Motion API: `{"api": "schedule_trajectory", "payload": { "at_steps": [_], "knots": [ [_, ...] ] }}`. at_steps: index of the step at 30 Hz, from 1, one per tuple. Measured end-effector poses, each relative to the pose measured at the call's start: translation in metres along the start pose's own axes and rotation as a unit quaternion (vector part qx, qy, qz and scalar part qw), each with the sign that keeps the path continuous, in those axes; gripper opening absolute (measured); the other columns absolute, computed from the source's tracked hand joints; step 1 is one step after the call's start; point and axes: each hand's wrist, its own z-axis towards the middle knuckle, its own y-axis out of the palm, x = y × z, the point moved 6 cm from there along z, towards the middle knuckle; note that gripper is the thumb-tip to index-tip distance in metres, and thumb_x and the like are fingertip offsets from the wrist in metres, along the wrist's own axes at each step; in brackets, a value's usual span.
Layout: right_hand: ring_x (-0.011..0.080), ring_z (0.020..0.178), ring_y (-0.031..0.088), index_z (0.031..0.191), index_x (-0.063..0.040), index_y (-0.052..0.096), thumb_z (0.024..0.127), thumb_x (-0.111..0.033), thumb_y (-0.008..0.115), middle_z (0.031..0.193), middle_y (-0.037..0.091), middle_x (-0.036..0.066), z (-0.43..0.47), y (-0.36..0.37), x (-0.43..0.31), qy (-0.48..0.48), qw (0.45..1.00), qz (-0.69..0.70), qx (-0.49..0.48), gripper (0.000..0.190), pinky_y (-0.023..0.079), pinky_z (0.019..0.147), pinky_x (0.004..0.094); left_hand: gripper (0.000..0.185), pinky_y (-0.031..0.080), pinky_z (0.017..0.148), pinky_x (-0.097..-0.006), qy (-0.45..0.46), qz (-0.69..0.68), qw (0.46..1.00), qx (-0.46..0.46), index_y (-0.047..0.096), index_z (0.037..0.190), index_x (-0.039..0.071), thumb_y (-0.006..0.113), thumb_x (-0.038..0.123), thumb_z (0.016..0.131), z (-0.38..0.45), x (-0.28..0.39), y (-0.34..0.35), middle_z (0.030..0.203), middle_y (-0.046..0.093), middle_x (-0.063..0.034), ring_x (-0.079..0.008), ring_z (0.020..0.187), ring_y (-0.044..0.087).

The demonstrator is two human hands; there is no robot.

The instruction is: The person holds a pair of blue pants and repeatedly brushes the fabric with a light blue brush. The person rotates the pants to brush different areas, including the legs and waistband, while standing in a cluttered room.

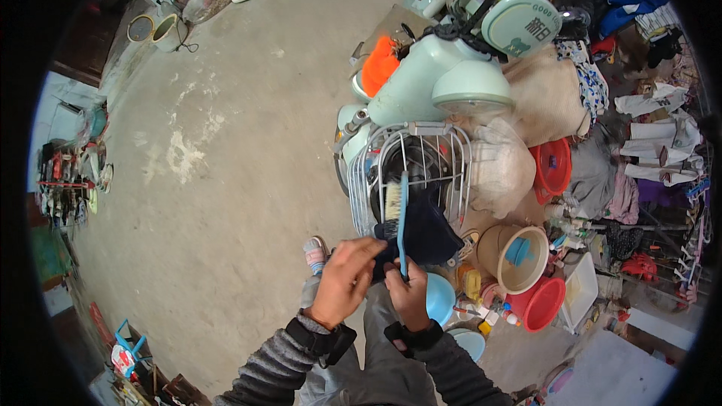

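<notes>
My right hand (408,293) grips the lower end of the handle of a blue brush (403,225), which stands away from me with its pale bristles facing left. Dark navy cloth (431,231) hangs by the front of a wire basket (463,180) on a pale green scooter (412,79). My left hand (344,276) is at the cloth's left edge, fingers bent and fingertips near the bristles; whether it pinches the cloth cannot be told. A black round thing (414,155) lies inside the basket.
On the right stand a beige bucket (489,251), a red bucket (555,304), a red basin (553,166) and a white tray (581,287). Blue basins (440,296) are beside my legs. A pale cloth cover (502,169) adjoins the basket. Concrete floor (225,208) extends on the left.
</notes>
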Motion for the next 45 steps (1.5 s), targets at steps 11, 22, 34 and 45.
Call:
{"api": "schedule_trajectory", "payload": {
  "at_steps": [11,22,34,45],
  "knots": [
    [0.001,0.046,0.033,0.08,-0.007,0.047,0.095,-0.008,0.054,0.059,0.038,-0.005,-0.029,-0.002,-0.038,0.098,0.977,0.179,-0.057,0.017,0.023,0.041,0.0199,0.043,0.05,0.086,-0.0372,0.062,0.102,0.992,-0.047,0.056,0.116,0.0,0.056,-0.008,0.074,-0.036,0.033,0.025,0.103,0.061,-0.0159,-0.0343,0.092,0.06],
    [0.0002,0.056,0.037,0.079,-0.008,0.051,0.093,-0.012,0.059,0.064,0.042,-0.008,-0.057,0.02,-0.053,0.075,0.965,0.145,-0.203,0.017,0.029,0.049,0.0189,0.03,0.038,0.08,-0.0425,-0.03,0.348,0.917,-0.193,0.056,0.104,0.005,0.062,0.014,0.076,-0.069,0.02,0.03,0.085,0.063,-0.0066,-0.0244,0.09,0.059],
    [0.0008,0.049,0.036,0.078,-0.011,0.048,0.093,-0.011,0.058,0.06,0.039,-0.008,-0.118,0.106,-0.058,0.109,0.962,0.104,-0.229,0.018,0.027,0.042,0.0191,0.025,0.032,0.099,-0.0606,0.018,0.45,0.891,-0.054,0.06,0.103,0.007,0.058,0.016,0.079,-0.128,0.036,-0.07,0.109,0.057,-0.0051,-0.0215,0.107,0.052],
    [0.0006,0.055,0.039,0.078,-0.009,0.052,0.092,-0.013,0.06,0.064,0.044,-0.008,-0.232,0.286,-0.04,0.078,0.953,-0.059,-0.287,0.016,0.031,0.047,0.0191,0.012,0.014,0.103,-0.074,-0.157,0.397,0.9,-0.086,0.061,0.089,0.007,0.055,0.015,0.083,-0.269,-0.036,-0.218,0.068,0.064,-0.0046,-0.025,0.078,0.067]
  ]
}}
